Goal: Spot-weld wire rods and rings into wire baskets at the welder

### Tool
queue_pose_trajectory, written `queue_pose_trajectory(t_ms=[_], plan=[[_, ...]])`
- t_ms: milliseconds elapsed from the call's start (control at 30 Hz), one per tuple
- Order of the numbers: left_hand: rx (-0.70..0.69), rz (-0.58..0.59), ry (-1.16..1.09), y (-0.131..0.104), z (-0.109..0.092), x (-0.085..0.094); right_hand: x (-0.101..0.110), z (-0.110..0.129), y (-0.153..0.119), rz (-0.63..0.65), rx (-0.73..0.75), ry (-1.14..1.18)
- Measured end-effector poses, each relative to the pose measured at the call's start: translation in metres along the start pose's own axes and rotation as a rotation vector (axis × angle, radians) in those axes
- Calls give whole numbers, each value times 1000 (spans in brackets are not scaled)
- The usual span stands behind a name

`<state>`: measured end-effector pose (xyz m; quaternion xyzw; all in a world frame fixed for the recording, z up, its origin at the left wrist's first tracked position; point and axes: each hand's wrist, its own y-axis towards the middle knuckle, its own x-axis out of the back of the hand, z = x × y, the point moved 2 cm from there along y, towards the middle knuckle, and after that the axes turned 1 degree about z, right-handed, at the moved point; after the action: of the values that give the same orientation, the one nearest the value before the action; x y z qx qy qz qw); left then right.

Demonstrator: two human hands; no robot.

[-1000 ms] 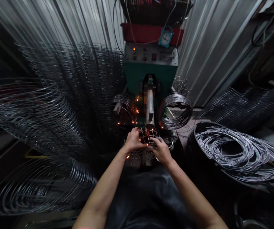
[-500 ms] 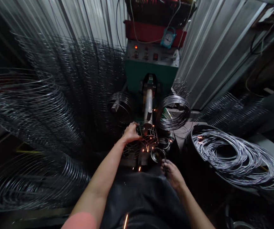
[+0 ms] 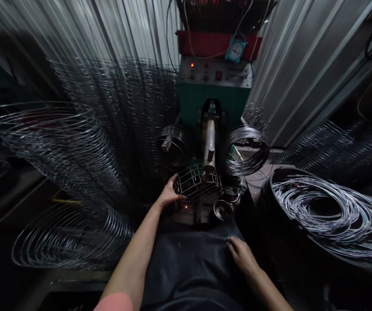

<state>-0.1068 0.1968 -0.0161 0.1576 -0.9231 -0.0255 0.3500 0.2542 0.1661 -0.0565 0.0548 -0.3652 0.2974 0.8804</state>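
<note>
A round wire basket (image 3: 190,178) sits under the metal arm (image 3: 209,142) of a green machine (image 3: 192,97). My left hand (image 3: 169,193) grips the basket's left side, thumb and fingers around its wires. My right hand (image 3: 240,252) is low over the dark apron (image 3: 192,259), fingers bent together; whether anything small is between them is hidden. A small round metal dish (image 3: 224,210) lies in front of the machine, above my right hand, with another round dish (image 3: 231,194) just behind it.
Stacks of wire rings (image 3: 85,142) rise on the left. Wire coils hang at both sides of the machine, one at the right (image 3: 247,151). A dark tub (image 3: 278,172) at the right holds loose wire rings (image 3: 322,207). A blue clock (image 3: 236,48) hangs above the panel.
The shower of sparks has mostly gone. My right hand has moved down, away from the small dish. My left hand and the basket have shifted left relative to the machine arm.
</note>
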Motion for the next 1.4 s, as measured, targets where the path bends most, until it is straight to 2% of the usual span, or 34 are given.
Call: queue_pose_trajectory(t_ms=[67,167,267,333,400,533,600,667,767,967,1133,1267,1400], plan=[[38,-90,-94,-8,0,3,20,43,16,16,113,89],[60,-169,-49,-25,-9,14,44,111,36,139,221,172],[-54,-97,76,-46,-26,22,51,157,53,354,282,227],[-128,-2,165,-58,-41,23,47,170,65,462,268,207],[-169,85,258,-66,-58,20,38,171,75,461,237,73],[-193,151,395,-69,-88,11,25,154,86,184,209,-385],[-188,149,419,-65,-97,8,24,145,83,143,260,-465],[-185,155,419,-60,-101,5,28,139,77,166,332,-445],[-181,156,402,-54,-102,2,39,135,71,185,388,-435],[-202,164,383,-45,-100,-4,46,136,74,178,345,-490],[-177,167,363,-33,-98,-1,47,138,85,148,347,-547],[-170,126,317,-20,-95,3,52,142,101,117,371,-554],[-184,127,257,-13,-91,1,53,143,107,97,350,-576]])
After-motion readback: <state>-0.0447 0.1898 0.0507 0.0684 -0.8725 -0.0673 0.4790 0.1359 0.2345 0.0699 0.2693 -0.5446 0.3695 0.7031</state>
